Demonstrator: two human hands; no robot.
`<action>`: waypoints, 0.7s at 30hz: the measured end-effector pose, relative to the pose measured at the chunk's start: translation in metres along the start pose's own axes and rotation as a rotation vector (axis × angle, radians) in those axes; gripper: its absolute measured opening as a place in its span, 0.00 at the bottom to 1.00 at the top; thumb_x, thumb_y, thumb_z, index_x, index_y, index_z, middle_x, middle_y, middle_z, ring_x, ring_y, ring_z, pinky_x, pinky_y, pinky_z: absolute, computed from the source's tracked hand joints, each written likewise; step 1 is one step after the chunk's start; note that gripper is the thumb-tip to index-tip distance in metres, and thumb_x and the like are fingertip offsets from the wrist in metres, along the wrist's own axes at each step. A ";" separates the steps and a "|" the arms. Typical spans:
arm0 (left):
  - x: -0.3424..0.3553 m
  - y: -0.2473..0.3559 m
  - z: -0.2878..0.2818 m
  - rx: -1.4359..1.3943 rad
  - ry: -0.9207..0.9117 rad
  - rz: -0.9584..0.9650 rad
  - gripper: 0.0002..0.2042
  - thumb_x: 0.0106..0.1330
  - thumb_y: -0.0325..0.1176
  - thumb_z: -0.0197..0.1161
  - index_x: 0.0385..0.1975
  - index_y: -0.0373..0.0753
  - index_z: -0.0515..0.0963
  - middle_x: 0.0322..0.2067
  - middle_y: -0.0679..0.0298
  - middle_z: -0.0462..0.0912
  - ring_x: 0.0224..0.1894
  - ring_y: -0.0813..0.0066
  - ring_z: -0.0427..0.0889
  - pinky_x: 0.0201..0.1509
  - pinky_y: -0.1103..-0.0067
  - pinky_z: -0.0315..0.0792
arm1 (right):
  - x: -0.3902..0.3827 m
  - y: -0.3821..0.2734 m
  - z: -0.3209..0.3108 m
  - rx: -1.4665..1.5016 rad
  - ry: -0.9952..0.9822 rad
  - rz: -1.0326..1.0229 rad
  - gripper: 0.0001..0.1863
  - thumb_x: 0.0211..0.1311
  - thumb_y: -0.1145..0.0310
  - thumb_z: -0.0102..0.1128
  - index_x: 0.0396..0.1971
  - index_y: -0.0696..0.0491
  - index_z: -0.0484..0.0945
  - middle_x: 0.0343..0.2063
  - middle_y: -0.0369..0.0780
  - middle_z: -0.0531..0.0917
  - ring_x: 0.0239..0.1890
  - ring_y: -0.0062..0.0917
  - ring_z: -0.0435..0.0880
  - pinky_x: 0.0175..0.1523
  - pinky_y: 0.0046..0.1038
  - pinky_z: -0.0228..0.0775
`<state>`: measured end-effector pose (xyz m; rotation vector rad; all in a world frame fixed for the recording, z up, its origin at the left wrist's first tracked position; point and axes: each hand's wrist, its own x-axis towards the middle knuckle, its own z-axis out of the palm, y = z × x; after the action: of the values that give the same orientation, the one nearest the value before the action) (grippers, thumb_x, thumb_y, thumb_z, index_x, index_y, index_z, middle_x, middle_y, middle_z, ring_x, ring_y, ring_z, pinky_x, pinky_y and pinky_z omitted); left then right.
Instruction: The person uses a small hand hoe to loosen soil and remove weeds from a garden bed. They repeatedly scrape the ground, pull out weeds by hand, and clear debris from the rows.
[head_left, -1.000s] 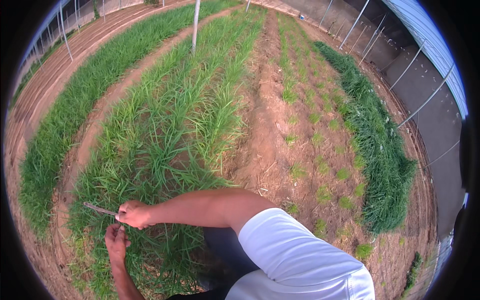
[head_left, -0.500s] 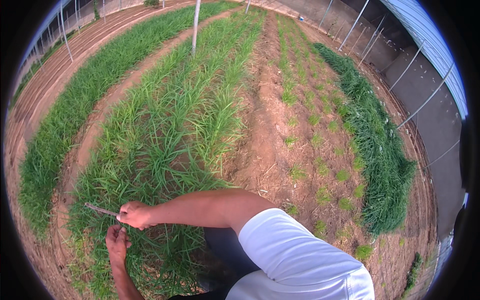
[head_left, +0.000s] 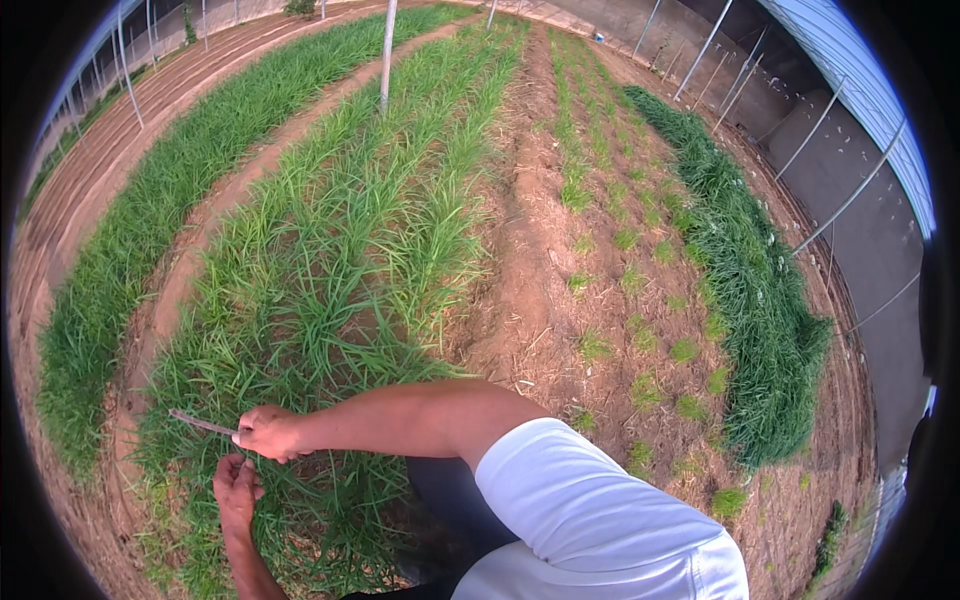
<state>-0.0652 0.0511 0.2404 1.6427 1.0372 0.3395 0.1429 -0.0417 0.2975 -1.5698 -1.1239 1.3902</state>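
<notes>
My right hand [head_left: 268,433] reaches across to the left, its fingers closed around a narrow, brownish-grey blade-like tool [head_left: 203,423]. The tool's free end points left and slightly up; its grip end is hidden in the fist. Just below is my left hand [head_left: 238,490], with bent fingers drawn together and their tips close to the right hand. Whatever the left fingers pinch is too small to make out. Under and around both hands grow long green leafy plants [head_left: 300,350] like garlic chives.
A bare soil strip [head_left: 515,310] runs away beside the tall rows. Right of it stand short cut tufts [head_left: 645,390], then a long heap of cut greens [head_left: 760,330] along the wall [head_left: 860,270]. A metal post [head_left: 388,60] rises from the plants ahead.
The view has shifted very slightly. Both hands keep nearly the same pose and place, and the tool stays in my right hand.
</notes>
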 end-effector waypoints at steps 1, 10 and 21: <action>0.000 0.000 0.000 0.007 0.000 -0.002 0.10 0.71 0.33 0.62 0.46 0.35 0.75 0.26 0.67 0.77 0.24 0.82 0.75 0.24 0.82 0.74 | 0.001 0.001 0.000 0.002 0.001 -0.002 0.20 0.78 0.53 0.48 0.49 0.55 0.76 0.16 0.38 0.77 0.12 0.25 0.76 0.17 0.31 0.67; 0.000 -0.001 0.001 0.009 0.007 -0.008 0.11 0.70 0.33 0.62 0.46 0.34 0.75 0.25 0.67 0.78 0.23 0.81 0.75 0.23 0.82 0.74 | -0.006 -0.009 -0.004 -0.047 -0.010 0.002 0.21 0.78 0.51 0.47 0.51 0.54 0.76 0.14 0.38 0.77 0.11 0.26 0.75 0.16 0.32 0.66; 0.001 -0.003 0.000 0.013 -0.017 0.003 0.10 0.70 0.33 0.62 0.44 0.34 0.76 0.25 0.67 0.78 0.22 0.81 0.75 0.22 0.82 0.74 | 0.002 -0.001 0.000 -0.030 0.021 -0.012 0.21 0.77 0.51 0.49 0.50 0.55 0.78 0.15 0.39 0.77 0.12 0.27 0.77 0.17 0.32 0.67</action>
<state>-0.0659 0.0512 0.2375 1.6561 1.0267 0.3206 0.1430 -0.0396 0.2979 -1.5926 -1.1445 1.3526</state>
